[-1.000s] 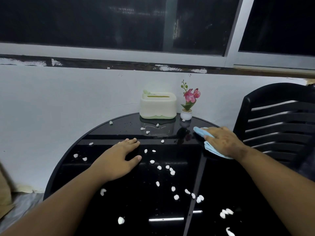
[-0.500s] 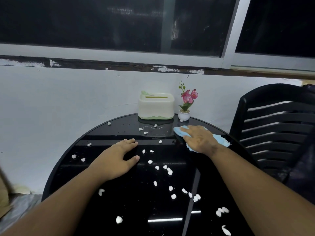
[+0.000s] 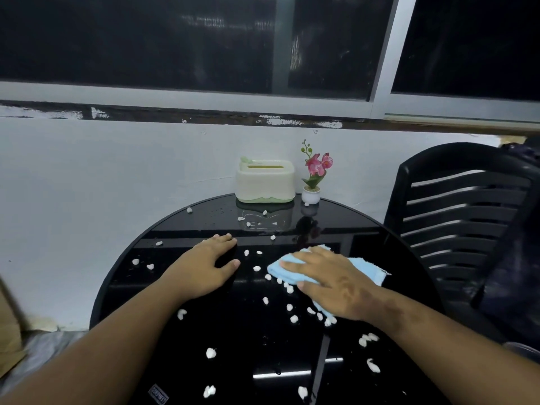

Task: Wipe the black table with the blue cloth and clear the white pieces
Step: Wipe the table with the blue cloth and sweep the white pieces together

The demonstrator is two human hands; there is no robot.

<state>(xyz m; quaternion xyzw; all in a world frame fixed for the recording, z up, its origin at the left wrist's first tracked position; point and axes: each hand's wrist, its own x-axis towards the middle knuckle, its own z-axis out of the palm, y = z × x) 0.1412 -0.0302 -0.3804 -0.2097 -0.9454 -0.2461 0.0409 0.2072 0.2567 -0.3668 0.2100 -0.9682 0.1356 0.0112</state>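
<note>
The right hand, fingers spread flat, presses the soft, limp blue terry cloth (best pushed from above) on the black bench near the cream tissue box.

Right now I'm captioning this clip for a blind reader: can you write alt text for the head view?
A person's right hand presses a blue cloth flat on a round black table scattered with white pieces, while the left hand rests flat beside it. A cream tissue box and potted pink flower stand at the far edge; a black chair is at the right.
</note>
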